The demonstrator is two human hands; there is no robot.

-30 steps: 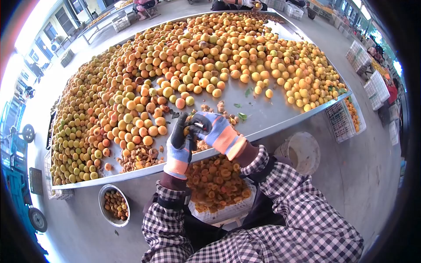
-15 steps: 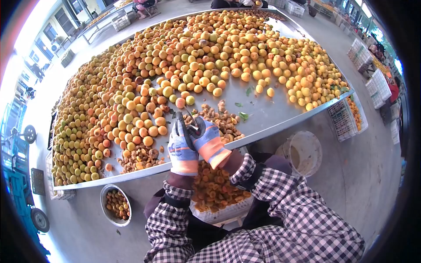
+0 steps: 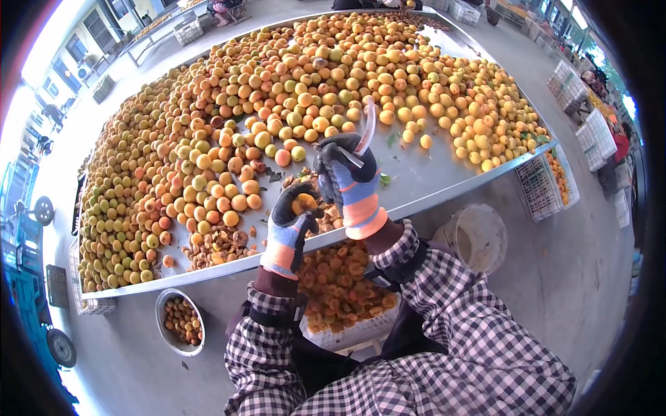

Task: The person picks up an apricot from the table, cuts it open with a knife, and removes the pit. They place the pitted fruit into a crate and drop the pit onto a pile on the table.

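My left hand (image 3: 290, 225), in a blue and orange glove with dark fingers, is curled around an orange apricot piece (image 3: 303, 203) near the table's front edge. My right hand (image 3: 349, 180), gloved the same way, is closed on a slim curved tool (image 3: 368, 126) with a pale, shiny strip rising above the knuckles. It is raised just right of the left hand, apart from it. Behind both hands lies a small heap of brown apricot pits (image 3: 333, 219), partly hidden by them. Below the wrists, a white crate (image 3: 347, 338) holds many halved apricots (image 3: 347, 288).
Whole apricots (image 3: 277, 90) cover much of the metal table (image 3: 430, 173). A second pit heap (image 3: 218, 248) lies at the front left. On the floor are a basin of apricots (image 3: 161, 312), a whitish bucket (image 3: 479, 239) and a fruit-filled crate (image 3: 541, 187) under the right edge.
My hands were together around the thin tool; now they are apart. The right has risen up and right with the tool, and the left, slightly lower, shows the apricot piece.
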